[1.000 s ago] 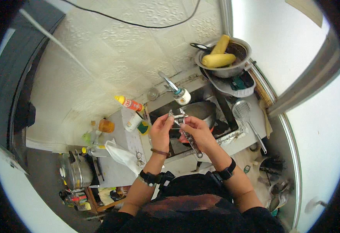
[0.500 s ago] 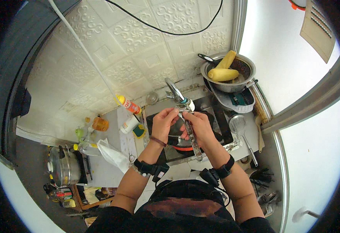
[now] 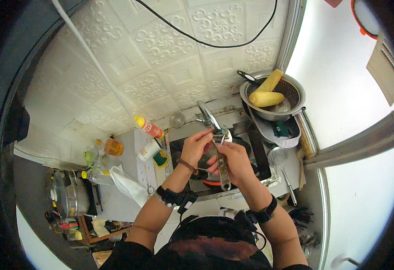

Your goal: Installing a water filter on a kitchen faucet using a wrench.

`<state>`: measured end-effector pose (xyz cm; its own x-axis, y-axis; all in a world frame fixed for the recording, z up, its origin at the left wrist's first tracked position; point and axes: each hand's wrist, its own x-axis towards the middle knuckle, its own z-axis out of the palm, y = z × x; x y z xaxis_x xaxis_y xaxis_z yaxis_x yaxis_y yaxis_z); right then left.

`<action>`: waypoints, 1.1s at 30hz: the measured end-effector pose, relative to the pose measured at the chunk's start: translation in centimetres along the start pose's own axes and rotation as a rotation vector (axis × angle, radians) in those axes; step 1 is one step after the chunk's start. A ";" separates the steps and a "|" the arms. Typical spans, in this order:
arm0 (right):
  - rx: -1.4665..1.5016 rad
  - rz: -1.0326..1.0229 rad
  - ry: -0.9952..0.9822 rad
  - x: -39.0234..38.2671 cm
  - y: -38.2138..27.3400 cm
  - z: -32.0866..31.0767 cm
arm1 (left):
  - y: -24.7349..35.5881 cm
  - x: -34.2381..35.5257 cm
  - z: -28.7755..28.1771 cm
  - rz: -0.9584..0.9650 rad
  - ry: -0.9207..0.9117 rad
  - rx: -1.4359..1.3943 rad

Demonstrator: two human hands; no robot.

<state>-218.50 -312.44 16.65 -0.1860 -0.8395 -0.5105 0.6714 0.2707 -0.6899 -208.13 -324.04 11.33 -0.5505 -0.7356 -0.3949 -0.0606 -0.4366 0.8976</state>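
Right grip (image 3: 235,162) is clamped on the wrench (image 3: 224,173) above the sink (image 3: 262,161), left grip (image 3: 198,148) at its head near faucet (image 3: 210,118), can't tell if clamped; loosened right fingers could drop it.

Bright scene, glare on white panel (image 3: 343,112), bent edges, black rim, detail between hands (image 3: 236,161) perhaps soft

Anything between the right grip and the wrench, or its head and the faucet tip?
Nothing visible: right grip holds the wrench, whose head is by the tip of the faucet; left grip is at the head.
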 end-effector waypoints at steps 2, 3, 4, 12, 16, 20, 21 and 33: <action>0.097 0.059 -0.039 0.2 0.6 0.4 | 0.5 -0.2 -0.2 -0.022 -0.022 0.042; 0.100 0.070 -0.040 0.3 0.6 0.6 | 0.5 -0.1 -0.4 -0.030 -0.015 0.043; 0.135 0.086 -0.036 0.2 0.4 0.8 | 0.5 0.0 -0.6 -0.040 -0.056 0.039; 0.178 0.188 -0.039 0.8 -1.3 -0.4 | 1.7 0.5 -0.9 -0.133 -0.184 0.167; 0.153 0.222 -0.032 1.4 -2.1 -0.4 | 1.2 1.3 -1.4 -0.066 -0.272 0.186; 0.140 0.268 0.014 1.3 -2.5 -0.1 | 0.3 2.1 -2.5 -0.045 -0.393 0.200; 0.136 0.279 0.030 1.2 -2.6 0.1 | 0.2 2.1 -2.7 -0.068 -0.464 0.158; -0.117 0.419 0.332 2.6 -3.8 1.3 | -1.1 2.7 -1.8 -0.077 -0.472 0.014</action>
<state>-220.60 -316.30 18.65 -0.1490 -0.4603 -0.8752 0.6558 0.6164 -0.4358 -208.06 -326.50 8.86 -0.8617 -0.3843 -0.3312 -0.1255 -0.4711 0.8731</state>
